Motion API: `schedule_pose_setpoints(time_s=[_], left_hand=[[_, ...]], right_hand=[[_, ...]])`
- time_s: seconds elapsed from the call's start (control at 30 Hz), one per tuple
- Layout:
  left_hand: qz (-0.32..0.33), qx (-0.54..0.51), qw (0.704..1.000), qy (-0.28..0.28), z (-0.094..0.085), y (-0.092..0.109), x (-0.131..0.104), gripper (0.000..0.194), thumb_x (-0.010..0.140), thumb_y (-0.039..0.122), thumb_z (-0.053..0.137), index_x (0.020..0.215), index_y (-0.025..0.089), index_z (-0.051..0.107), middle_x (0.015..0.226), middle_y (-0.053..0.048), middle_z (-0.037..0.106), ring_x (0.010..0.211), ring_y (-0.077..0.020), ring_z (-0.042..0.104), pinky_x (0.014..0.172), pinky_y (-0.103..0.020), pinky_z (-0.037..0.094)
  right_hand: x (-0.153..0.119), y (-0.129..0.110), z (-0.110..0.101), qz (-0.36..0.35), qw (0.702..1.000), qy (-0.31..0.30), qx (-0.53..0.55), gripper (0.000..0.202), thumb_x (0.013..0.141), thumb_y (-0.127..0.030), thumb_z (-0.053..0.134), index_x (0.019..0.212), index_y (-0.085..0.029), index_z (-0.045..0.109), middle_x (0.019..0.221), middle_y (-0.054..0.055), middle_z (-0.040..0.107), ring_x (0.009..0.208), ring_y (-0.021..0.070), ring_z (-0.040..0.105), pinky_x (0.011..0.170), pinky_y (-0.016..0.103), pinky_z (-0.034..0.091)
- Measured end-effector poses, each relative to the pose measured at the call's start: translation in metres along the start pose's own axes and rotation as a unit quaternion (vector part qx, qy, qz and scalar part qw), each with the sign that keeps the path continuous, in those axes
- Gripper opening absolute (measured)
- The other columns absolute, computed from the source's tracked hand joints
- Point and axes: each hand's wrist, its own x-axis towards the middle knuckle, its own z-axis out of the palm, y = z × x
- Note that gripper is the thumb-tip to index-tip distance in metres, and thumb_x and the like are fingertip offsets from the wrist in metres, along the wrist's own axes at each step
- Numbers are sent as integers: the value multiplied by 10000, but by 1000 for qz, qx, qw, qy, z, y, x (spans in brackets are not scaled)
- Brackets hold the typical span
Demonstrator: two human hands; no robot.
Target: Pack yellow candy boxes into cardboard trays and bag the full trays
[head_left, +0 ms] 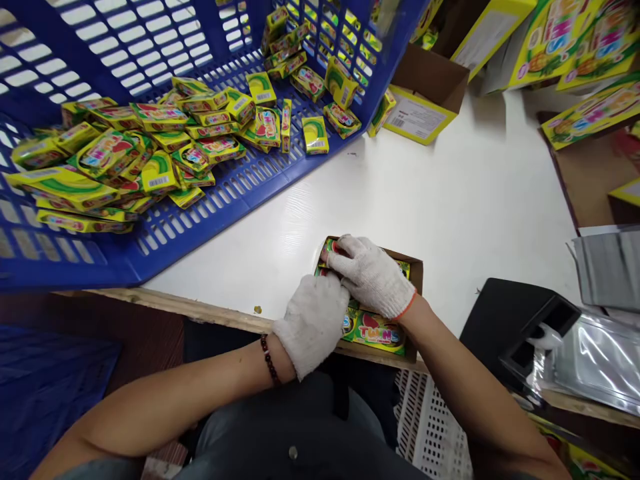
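Observation:
My right hand (373, 275), in a white knit glove with an orange cuff edge, reaches over an open cardboard display box (419, 277). Its fingers close around a small candy box (331, 247) at the box's far left corner. My left hand (316, 323), also gloved, is curled at the box's left side, its fingertips hidden against the packs beside my right fingers. Inside lie small yellow-green candy boxes (379, 332) printed with "TWINS" and watermelon pictures. My hands cover much of the display box's contents.
A blue plastic crate (240, 203) on its side holds a loose heap of candy boxes (165, 127). An open carton (425, 100) and yellow printed cartons (555, 40) stand at the back right. A black tape dispenser (510, 327) and clear plastic sheets (605, 357) lie right on the white table (480, 193).

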Motion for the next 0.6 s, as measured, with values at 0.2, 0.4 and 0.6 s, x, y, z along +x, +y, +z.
schedule_pose_setpoints(time_s=[0.2,0.4,0.6], left_hand=[[5,-26,999,31,6,-4,4,342,851,322,576,1136,139,624,1135,-145,596,1056,-316,536,857,-465,409],[-12,-38,999,24,6,1,-5,384,886,362,534,1167,115,620,1210,-181,577,1126,-330,508,872,-467,418],[26,-49,998,33,1,-2,0,373,791,340,603,1103,138,619,1100,-154,599,1003,-316,555,780,-427,434]], right_hand=[[5,7,-9,-4,999,-35,14,302,906,-150,493,1146,-206,667,996,107,559,793,189,422,648,300,291],[4,11,-8,-4,999,-32,40,320,905,-193,522,1194,-216,656,1020,105,553,814,187,422,653,290,283],[5,19,-7,-19,997,-32,73,312,913,-192,508,1187,-215,656,1046,94,549,856,183,444,672,283,299]])
